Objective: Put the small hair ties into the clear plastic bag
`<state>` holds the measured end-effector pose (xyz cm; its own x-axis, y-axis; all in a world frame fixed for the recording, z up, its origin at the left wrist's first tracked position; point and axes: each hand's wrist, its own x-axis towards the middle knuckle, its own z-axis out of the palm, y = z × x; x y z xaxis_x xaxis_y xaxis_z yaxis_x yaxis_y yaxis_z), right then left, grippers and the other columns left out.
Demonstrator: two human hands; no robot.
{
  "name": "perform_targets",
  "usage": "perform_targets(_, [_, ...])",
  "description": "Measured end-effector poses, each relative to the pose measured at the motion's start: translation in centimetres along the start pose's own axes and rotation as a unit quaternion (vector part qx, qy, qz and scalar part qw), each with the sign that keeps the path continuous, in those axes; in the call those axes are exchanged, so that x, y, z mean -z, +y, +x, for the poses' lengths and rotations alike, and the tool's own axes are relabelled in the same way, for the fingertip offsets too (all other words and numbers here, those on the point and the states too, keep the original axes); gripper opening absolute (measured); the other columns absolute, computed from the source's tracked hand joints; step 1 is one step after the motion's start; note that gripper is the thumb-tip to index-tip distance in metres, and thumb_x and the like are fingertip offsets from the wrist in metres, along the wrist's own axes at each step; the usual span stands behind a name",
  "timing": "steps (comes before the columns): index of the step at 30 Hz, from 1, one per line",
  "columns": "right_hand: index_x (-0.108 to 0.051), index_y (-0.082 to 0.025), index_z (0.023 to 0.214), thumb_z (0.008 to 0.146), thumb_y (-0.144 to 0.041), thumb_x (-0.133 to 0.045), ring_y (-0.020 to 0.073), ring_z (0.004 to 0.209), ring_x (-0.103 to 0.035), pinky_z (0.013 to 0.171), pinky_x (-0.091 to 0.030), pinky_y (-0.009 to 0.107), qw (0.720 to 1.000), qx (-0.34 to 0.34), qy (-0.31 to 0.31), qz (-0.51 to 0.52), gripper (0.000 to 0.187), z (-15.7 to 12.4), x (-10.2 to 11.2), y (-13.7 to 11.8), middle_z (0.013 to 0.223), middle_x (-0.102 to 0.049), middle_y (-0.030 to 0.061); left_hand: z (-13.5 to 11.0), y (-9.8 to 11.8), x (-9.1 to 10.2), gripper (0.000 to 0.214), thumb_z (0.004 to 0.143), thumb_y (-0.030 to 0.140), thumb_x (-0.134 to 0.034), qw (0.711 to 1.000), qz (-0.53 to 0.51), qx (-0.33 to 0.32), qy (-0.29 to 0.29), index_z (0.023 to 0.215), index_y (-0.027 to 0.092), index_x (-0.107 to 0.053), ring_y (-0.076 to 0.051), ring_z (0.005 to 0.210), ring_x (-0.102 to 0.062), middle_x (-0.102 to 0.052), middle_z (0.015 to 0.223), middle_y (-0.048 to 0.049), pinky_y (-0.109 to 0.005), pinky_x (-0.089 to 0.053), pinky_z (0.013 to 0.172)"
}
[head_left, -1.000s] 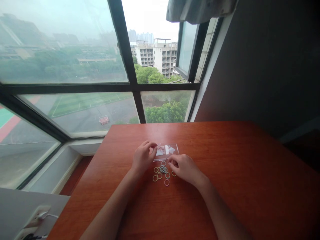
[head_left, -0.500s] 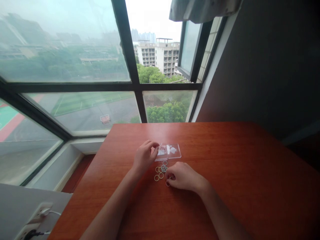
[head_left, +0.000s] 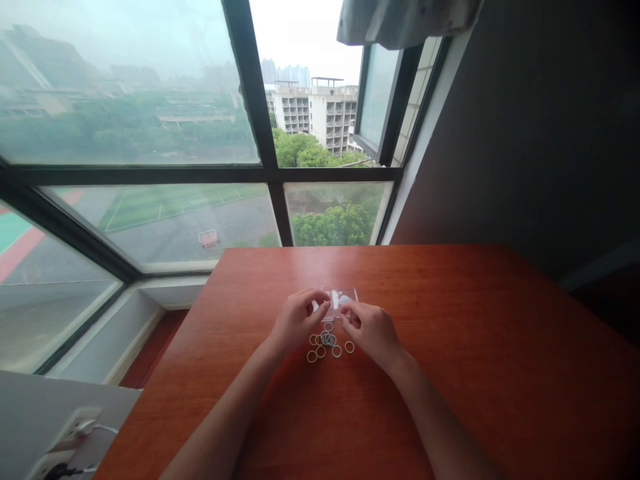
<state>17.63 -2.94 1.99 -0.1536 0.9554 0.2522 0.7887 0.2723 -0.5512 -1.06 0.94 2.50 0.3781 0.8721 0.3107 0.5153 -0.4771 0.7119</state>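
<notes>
Daylight from tall windows (head_left: 150, 107) falls on a reddish table (head_left: 450, 333). Loose rings (head_left: 327, 339) lie just nearside of a clear case (head_left: 345, 299); about it curl the left hand (head_left: 296, 320) and the right hand (head_left: 373, 328), fingertips narrowly spaced, and I cannot tell whether either holds anything

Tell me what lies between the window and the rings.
In the head view, the clear case lies there on the table, beyond the rings and short of the window, partly hidden by the left hand and right hand.
</notes>
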Motion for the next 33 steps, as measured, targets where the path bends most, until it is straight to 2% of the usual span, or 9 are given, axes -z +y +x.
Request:
perform_targets(6, [-0.067, -0.024, 0.086, 0.085, -0.029, -0.058, 0.0116, 0.057, -0.053, 0.058, -0.03, 0.022, 0.999, 0.01, 0.04, 0.008, 0.011, -0.1, -0.4, 0.3, 0.065, -0.063, -0.0026, 0.0, 1.2, -0.2, 0.013, 0.085, 0.024, -0.057, 0.997, -0.037, -0.028, -0.053, 0.081, 0.015, -0.066, -0.009, 0.059, -0.044, -0.057, 0.069, -0.0002, -0.02, -0.035, 0.056])
perform_targets(17, [-0.067, -0.022, 0.085, 0.083, -0.027, -0.059, 0.0117, 0.058, -0.054, 0.059, -0.033, 0.021, 0.997, 0.029, 0.063, 0.026, 0.01, -0.2, -0.5, 0.2, 0.063, -0.062, -0.0024, -0.1, 0.7, -0.5, 0.009, 0.082, 0.018, -0.057, 0.998, -0.025, -0.021, -0.062, 0.079, 0.016, -0.065, -0.009, 0.059, -0.044, -0.057, 0.068, 0.0011, -0.02, -0.034, 0.056])
perform_targets(25, [-0.067, -0.022, 0.086, 0.084, -0.026, -0.057, 0.012, 0.059, -0.055, 0.061, -0.034, 0.021, 0.998, 0.028, 0.056, 0.02, 0.011, -0.1, -0.2, 0.0, 0.064, -0.063, -0.0016, -0.2, 1.0, -0.4, 0.012, 0.081, 0.018, -0.054, 0.997, -0.016, -0.018, -0.069, 0.079, 0.015, -0.065, -0.009, 0.06, -0.045, -0.058, 0.068, 0.0002, -0.02, -0.035, 0.056])
perform_targets(28, [-0.068, -0.022, 0.087, 0.085, -0.028, -0.056, 0.0123, 0.061, -0.055, 0.062, -0.034, 0.022, 0.999, 0.025, 0.043, 0.013, 0.013, -0.1, -0.1, 0.0, 0.066, -0.064, -0.001, -0.1, 1.2, -0.4, 0.011, 0.079, 0.016, -0.054, 0.998, -0.005, -0.022, -0.064, 0.077, 0.016, -0.065, -0.01, 0.06, -0.045, -0.057, 0.067, 0.0003, -0.02, -0.035, 0.057])
perform_targets(33, [-0.067, -0.022, 0.089, 0.088, -0.03, -0.054, 0.0128, 0.061, -0.056, 0.061, -0.033, 0.022, 0.999, 0.017, 0.03, -0.006, 0.016, 0.0, -0.2, 0.0, 0.068, -0.065, -0.0003, -0.1, 1.0, -0.2, 0.009, 0.076, 0.015, -0.055, 1.0, 0.022, -0.009, -0.012, 0.074, 0.016, -0.064, -0.01, 0.059, -0.045, -0.058, 0.067, 0.0007, -0.021, -0.035, 0.056])
